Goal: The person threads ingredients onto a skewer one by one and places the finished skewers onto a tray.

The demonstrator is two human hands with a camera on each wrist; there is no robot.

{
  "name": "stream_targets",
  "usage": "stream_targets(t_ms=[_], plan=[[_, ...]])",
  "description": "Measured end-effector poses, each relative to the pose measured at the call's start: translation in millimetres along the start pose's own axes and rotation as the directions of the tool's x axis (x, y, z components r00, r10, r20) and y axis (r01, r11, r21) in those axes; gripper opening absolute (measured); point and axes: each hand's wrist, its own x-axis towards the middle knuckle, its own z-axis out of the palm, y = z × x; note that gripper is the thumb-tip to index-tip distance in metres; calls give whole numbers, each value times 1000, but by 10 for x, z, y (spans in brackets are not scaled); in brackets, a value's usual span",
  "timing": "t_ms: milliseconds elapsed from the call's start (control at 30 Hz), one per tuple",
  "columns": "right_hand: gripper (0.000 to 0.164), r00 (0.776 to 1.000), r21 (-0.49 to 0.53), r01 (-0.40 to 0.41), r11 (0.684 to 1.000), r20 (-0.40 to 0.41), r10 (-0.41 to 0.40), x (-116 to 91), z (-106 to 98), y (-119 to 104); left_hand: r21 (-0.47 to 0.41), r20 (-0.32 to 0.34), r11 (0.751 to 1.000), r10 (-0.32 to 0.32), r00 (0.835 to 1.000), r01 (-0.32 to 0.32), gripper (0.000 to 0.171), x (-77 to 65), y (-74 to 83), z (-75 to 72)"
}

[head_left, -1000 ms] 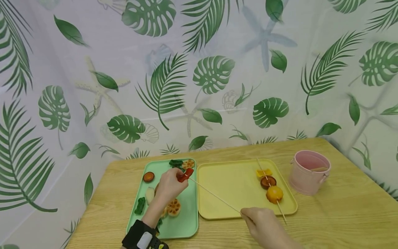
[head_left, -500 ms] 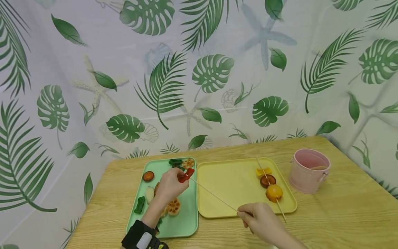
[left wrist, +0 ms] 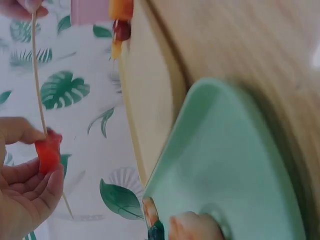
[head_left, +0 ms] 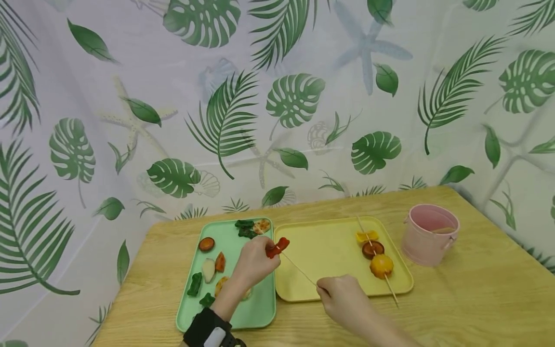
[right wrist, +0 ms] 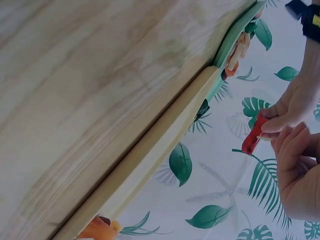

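My left hand pinches a red pepper piece above the seam between the two trays. A thin wooden skewer runs through the piece; in the left wrist view its tip pokes out on the far side. My right hand grips the skewer's other end over the yellow tray's front edge. On the right of the yellow tray lies a loaded skewer with a yellow piece, a brown mushroom-like slice and an orange-yellow scalloped round.
The green tray on the left holds several toy-like food pieces: a brown round, a pale slice, an orange wedge and dark green leaves. A pink bucket with sticks inside stands at the right.
My left hand has moved right with the red pepper piece, and my right hand has shifted left and slightly up. Less skewer shows between them. The orange wedge is uncovered.
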Motion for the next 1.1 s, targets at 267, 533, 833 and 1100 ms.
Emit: stream_targets(t_ms=[267, 533, 833, 1100], plan=[[33, 963, -385, 164, 908, -137, -233, 42, 76, 58, -1, -14, 998, -57, 998, 57, 10, 56, 48, -17], [15, 830, -645, 324, 691, -156, -535, 93, 180, 145, -13, -4, 998, -67, 998, 67, 15, 77, 39, -25], [33, 959, -250, 165, 954, -184, -214, 172, 137, 81, -15, 3, 999, -31, 1000, 31, 15, 71, 104, -24], [16, 964, 334, -262, 906, 139, 227, 215, 24, 55, -7, 18, 1000, -8, 1000, 8, 14, 23, 156, 35]])
